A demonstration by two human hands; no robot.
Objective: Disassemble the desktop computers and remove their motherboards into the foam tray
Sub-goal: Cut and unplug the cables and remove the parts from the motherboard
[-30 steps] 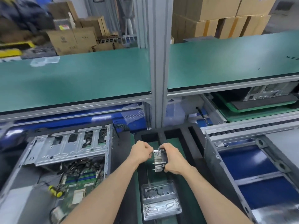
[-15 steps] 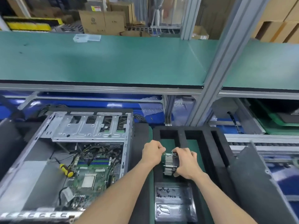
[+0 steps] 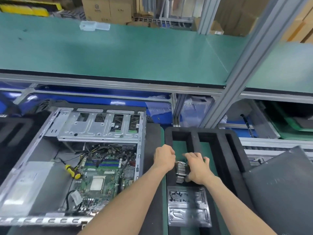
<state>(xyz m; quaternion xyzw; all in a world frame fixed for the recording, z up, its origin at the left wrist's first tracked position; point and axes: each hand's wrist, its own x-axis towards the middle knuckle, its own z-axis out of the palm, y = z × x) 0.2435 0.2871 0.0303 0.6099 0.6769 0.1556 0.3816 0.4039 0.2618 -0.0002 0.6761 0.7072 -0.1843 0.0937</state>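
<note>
Foam tray walls flank hands; clear plastic tray blocks near side.

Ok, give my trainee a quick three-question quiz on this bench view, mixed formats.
1. True or false: the motherboard is still inside the case.
2. Which hand holds the heatsink? A) right hand B) neither hand
3. Fill in: the yellow-handled ____ lies inside the case.

Key: 1 true. 2 A; the left hand is a fist beside it, contact unclear, above the foam tray. 3 screwdriver.
</note>
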